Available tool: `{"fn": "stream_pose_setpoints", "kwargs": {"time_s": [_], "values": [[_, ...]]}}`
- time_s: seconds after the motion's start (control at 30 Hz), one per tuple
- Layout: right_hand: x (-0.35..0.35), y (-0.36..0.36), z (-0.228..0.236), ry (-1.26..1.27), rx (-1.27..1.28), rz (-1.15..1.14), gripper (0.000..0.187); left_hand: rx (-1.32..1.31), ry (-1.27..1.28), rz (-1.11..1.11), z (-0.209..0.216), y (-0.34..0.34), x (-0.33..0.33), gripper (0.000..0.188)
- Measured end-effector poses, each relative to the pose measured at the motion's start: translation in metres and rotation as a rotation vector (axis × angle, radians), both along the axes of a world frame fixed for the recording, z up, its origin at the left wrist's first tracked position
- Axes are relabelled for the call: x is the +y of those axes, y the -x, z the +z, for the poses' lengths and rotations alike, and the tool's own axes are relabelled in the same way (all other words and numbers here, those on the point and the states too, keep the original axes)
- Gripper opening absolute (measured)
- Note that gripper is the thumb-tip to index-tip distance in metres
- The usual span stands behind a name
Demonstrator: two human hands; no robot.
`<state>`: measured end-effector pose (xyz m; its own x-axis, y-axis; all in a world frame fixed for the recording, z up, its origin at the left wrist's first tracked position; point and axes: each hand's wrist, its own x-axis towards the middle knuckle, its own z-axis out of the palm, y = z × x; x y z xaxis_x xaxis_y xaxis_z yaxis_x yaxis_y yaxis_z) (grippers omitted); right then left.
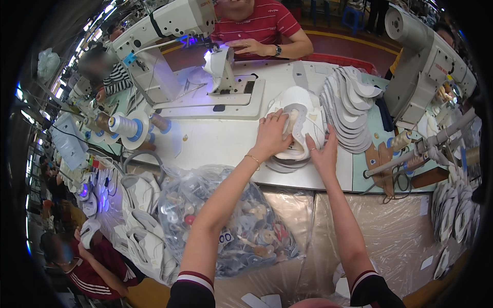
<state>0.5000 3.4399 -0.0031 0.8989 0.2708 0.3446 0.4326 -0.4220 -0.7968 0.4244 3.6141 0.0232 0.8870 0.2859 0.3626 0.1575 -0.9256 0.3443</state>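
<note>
A white shoe upper [300, 96], with rows of eyelet holes by its opening, lies on a pile of similar pieces near the front edge of the white table. My left hand [272, 134] grips its left side, the fingers bent over the opening. At its right edge, my right hand [324, 153] holds the upper between thumb and fingers. Grey-edged pieces [287, 165] stick out below it on the near side. Just to the right lies a fanned row of white and grey shoe pieces [349, 110]. The parts under my fingers are hidden.
Across the table, a person in red rests a hand [246, 47] at a sewing machine [154, 66]. Another machine [421, 66] stands right. Thread cones [126, 126] stand left. A clear bag of scraps [226, 220] and more shoe uppers [141, 220] lie in front of the table.
</note>
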Motion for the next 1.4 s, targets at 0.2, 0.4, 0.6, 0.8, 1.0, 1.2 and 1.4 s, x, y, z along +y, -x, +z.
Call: {"fn": "stream_pose_setpoints", "kwargs": {"time_s": [0.2, 0.4, 0.6, 0.8, 1.0, 1.2, 1.4], "values": [[0.009, -0.002, -0.016, -0.272, 0.411, 0.070, 0.077, -0.148, 0.957, 0.078, 0.003, -0.016, 0.042, 0.029], [0.008, -0.002, -0.019, -0.392, 0.503, 0.118, 0.073, -0.072, 0.179, -0.034, 0.011, -0.037, 0.053, 0.017], [0.007, 0.001, -0.011, -0.342, 0.474, 0.085, 0.071, 0.046, -0.162, -0.027, 0.015, -0.046, 0.043, 0.011], [0.009, 0.008, 0.030, -0.247, 0.471, 0.152, 0.063, -0.067, -0.067, 0.126, 0.036, -0.011, 0.050, 0.009], [0.059, 0.026, 0.076, -0.638, 0.891, 0.487, 0.038, -0.248, 0.270, 0.220, 0.088, 0.121, 0.055, 0.010], [0.123, 0.068, 0.110, -0.850, 1.069, 0.791, 0.035, -0.173, 0.403, 0.375, 0.123, 0.282, 0.000, 0.009], [0.206, 0.120, 0.081, -1.071, 1.539, 0.782, 0.037, -0.186, 0.586, 0.430, 0.115, 0.328, -0.091, 0.010]]}}
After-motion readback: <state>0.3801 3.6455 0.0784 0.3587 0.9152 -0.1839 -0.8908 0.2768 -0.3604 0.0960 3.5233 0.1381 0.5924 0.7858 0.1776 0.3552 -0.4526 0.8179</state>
